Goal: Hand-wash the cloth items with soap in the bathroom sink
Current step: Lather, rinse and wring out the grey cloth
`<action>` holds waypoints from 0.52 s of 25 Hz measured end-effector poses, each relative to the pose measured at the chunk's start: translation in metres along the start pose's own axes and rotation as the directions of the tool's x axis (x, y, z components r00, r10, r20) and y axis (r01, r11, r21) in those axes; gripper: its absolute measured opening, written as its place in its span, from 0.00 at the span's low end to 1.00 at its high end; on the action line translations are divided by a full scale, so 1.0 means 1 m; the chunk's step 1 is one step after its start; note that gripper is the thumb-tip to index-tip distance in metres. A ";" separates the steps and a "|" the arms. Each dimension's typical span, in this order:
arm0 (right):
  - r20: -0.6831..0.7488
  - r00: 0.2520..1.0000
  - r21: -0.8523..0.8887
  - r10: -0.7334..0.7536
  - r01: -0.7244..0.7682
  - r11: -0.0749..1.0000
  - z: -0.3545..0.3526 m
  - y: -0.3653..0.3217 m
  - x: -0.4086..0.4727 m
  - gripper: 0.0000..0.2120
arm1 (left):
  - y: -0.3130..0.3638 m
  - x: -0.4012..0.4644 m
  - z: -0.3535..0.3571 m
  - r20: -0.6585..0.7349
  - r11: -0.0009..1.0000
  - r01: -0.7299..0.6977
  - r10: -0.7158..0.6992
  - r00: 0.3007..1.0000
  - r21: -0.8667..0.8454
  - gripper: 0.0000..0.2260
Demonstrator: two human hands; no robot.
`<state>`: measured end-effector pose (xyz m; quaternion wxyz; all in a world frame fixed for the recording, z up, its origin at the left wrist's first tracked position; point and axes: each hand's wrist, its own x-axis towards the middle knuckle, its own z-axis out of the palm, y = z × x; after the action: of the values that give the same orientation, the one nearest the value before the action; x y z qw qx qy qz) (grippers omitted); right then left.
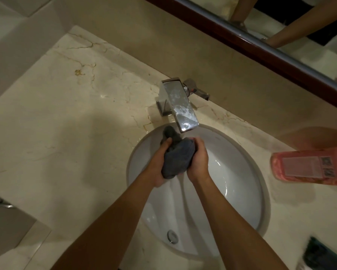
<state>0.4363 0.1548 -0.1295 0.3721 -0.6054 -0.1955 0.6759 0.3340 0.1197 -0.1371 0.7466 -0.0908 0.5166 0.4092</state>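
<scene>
A dark grey cloth [178, 154] is bunched up over the white oval sink [237, 152], just below the spout of the chrome faucet [180, 106]. My left hand [160, 162] grips its left side, fingers curled round the fabric. My right hand [198, 160] grips its right side. One end of the cloth sticks up past my fingers toward the spout. No water stream is visible. A pink soap bottle [310, 166] lies on its side on the counter to the right of the sink.
The marble counter [66, 117] spreads wide to the left of the sink. A dark item [323, 254] lies at the counter's lower right. The drain [172, 236] sits near the sink's front. A mirror with a dark wooden frame [261, 49] runs along the back.
</scene>
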 end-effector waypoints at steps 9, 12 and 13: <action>0.073 0.957 0.230 0.279 -0.289 0.929 0.009 0.016 -0.007 0.19 | -0.015 0.009 0.004 -0.117 0.757 -0.544 0.616 0.779 0.361 0.12; -0.071 0.997 0.094 0.012 -0.005 0.996 0.011 0.024 0.005 0.13 | -0.018 0.012 -0.004 -0.016 0.783 -0.525 0.562 0.827 0.334 0.22; -0.079 0.995 0.015 -0.064 0.066 0.998 0.008 0.024 0.008 0.11 | -0.015 0.016 -0.010 -0.009 0.796 -0.523 0.552 0.834 0.304 0.27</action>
<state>0.4219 0.1461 -0.1504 0.4065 -0.6216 -0.1944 0.6407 0.3398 0.1125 -0.1590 0.5784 0.1499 0.6110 0.5193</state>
